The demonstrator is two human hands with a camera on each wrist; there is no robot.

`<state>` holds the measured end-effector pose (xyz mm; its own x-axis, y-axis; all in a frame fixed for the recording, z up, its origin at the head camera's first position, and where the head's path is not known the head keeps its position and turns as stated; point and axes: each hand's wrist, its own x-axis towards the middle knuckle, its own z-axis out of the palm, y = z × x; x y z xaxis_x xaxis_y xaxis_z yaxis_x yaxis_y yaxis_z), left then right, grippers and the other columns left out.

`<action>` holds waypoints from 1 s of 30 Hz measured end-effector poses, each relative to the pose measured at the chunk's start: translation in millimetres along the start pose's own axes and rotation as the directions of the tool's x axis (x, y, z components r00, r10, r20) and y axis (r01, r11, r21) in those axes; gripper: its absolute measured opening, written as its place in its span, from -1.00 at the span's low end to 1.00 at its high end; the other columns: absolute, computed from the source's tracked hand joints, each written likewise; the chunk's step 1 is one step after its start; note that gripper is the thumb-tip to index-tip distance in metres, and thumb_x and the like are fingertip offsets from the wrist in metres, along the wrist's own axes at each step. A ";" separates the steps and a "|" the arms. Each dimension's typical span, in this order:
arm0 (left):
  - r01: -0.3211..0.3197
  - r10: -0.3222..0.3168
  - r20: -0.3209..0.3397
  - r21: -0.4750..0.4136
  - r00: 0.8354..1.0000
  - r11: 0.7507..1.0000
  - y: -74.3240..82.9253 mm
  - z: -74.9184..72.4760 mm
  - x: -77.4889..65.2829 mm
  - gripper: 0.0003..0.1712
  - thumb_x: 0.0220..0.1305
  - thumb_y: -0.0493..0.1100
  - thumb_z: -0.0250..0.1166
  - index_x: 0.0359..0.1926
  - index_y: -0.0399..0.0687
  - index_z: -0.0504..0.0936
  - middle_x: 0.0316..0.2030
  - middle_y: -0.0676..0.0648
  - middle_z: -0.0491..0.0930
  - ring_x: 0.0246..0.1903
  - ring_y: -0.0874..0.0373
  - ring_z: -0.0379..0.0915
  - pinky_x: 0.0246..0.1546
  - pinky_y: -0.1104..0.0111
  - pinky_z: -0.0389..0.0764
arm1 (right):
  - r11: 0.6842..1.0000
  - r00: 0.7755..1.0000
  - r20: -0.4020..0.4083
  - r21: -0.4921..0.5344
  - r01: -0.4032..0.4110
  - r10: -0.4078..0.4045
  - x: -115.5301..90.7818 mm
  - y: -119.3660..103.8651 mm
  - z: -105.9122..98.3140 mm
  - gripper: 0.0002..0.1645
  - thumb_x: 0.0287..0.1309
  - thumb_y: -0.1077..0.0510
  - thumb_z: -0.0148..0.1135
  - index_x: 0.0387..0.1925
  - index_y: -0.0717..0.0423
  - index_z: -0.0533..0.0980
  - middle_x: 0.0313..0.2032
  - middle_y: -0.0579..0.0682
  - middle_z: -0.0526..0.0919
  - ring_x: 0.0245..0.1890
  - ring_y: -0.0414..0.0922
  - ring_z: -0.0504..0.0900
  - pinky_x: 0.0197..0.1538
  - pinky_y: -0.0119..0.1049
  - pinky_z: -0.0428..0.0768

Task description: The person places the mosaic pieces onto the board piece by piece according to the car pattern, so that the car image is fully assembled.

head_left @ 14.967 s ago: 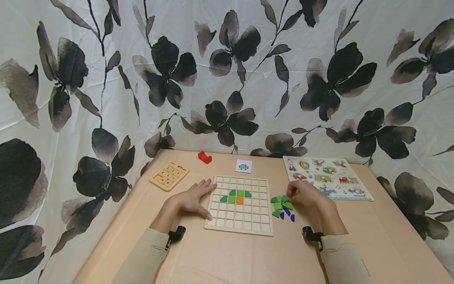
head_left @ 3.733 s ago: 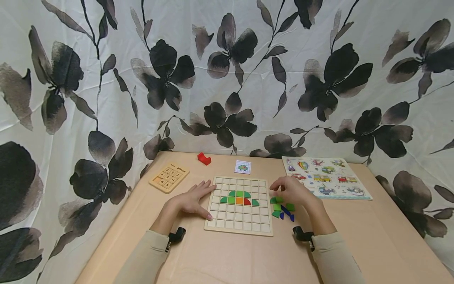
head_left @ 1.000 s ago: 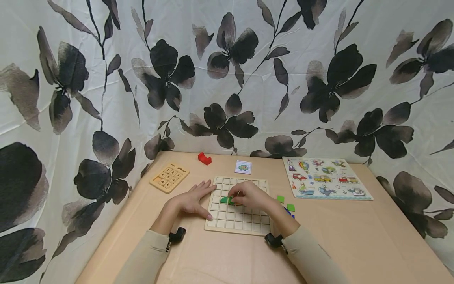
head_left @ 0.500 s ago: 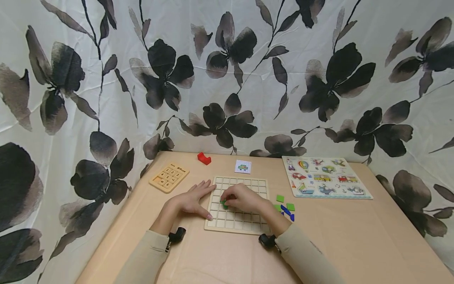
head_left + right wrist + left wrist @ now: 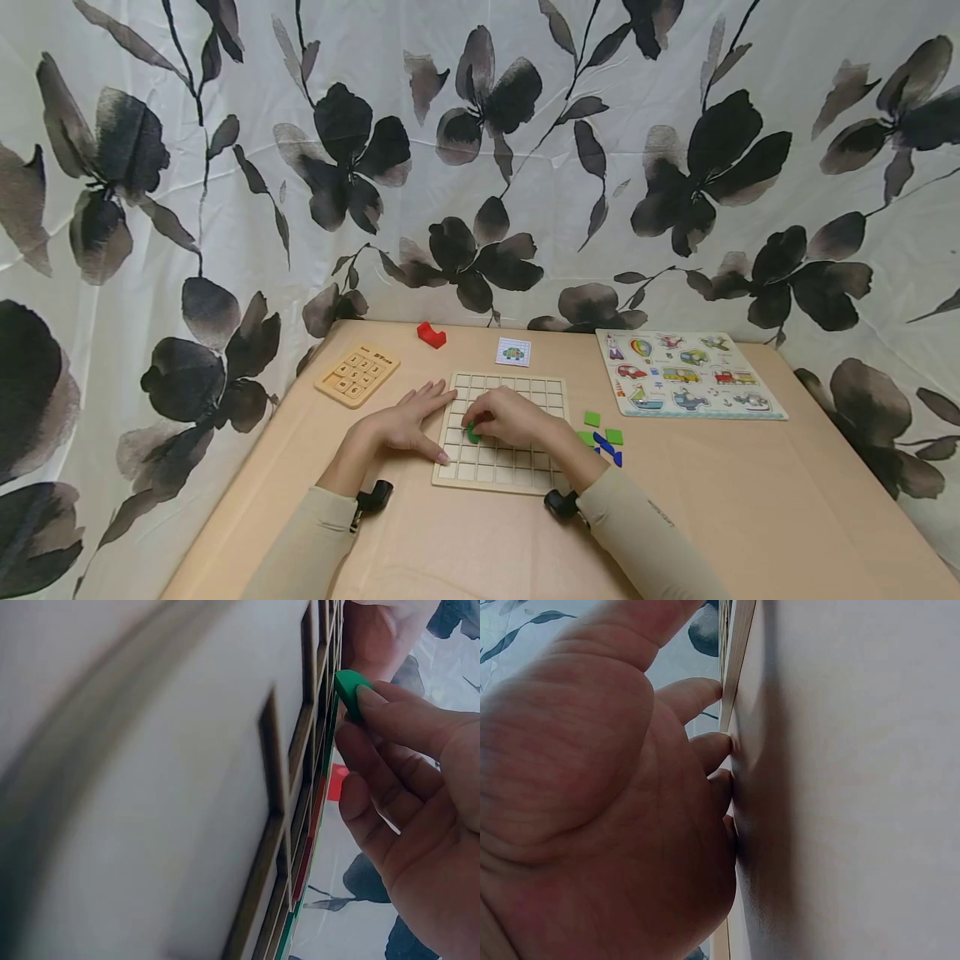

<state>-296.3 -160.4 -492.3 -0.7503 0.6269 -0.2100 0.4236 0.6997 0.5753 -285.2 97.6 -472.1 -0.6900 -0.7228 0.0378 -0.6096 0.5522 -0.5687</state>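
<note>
Away from the loose tiles (image 5: 615, 437), my right hand (image 5: 508, 416) has moved over the grid board (image 5: 467, 472), pinching a part-covered green piece (image 5: 346, 686); laid tiles (image 5: 304, 868) beneath my grip are hidden from above. My left hand (image 5: 401, 423) lies spread.

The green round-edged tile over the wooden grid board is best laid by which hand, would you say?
Probably the right hand, which pinches the tile over the board; the left hand touches the board's edge.
</note>
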 end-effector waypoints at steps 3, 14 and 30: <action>-0.002 0.002 0.000 0.003 1.000 1.000 -0.3 -0.1 -0.1 0.39 -0.05 0.34 0.61 0.67 0.06 0.05 0.69 -0.20 -0.25 0.67 -0.18 -0.46 0.63 -0.17 -0.30 | 1.000 1.000 0.018 -0.023 0.006 -0.005 1.2 -0.3 0.2 -0.78 0.30 0.25 0.40 -0.05 0.02 0.78 -0.17 -0.15 0.79 -0.23 -0.32 0.60 -0.04 -0.41 0.63; 0.005 -0.005 0.006 0.006 1.000 1.000 -1.8 0.3 0.8 0.40 -0.05 0.36 0.61 0.68 0.11 0.04 0.69 -0.16 -0.26 0.68 -0.15 -0.48 0.64 -0.15 -0.31 | 0.996 0.998 0.054 -0.085 0.026 -0.021 1.8 -1.8 2.5 -0.76 0.35 0.22 0.36 0.01 0.07 0.76 -0.17 -0.09 0.75 -0.22 -0.33 0.59 -0.02 -0.39 0.62; -0.005 0.005 0.009 0.002 1.000 1.000 -1.0 -0.6 -0.4 0.40 -0.04 0.35 0.60 0.68 0.07 0.04 0.69 -0.20 -0.26 0.67 -0.19 -0.48 0.64 -0.16 -0.32 | 0.987 0.998 0.068 -0.160 0.011 0.000 1.1 -5.5 5.3 -0.70 0.32 0.14 0.41 0.07 0.00 0.76 -0.26 -0.16 0.64 -0.34 -0.33 0.48 -0.27 -0.48 0.47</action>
<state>-296.7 -161.5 -492.3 -0.7434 0.6336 -0.2142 0.4286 0.6971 0.5748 -280.6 91.6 -473.3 -0.6621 -0.7492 -0.0180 -0.6714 0.6036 -0.4299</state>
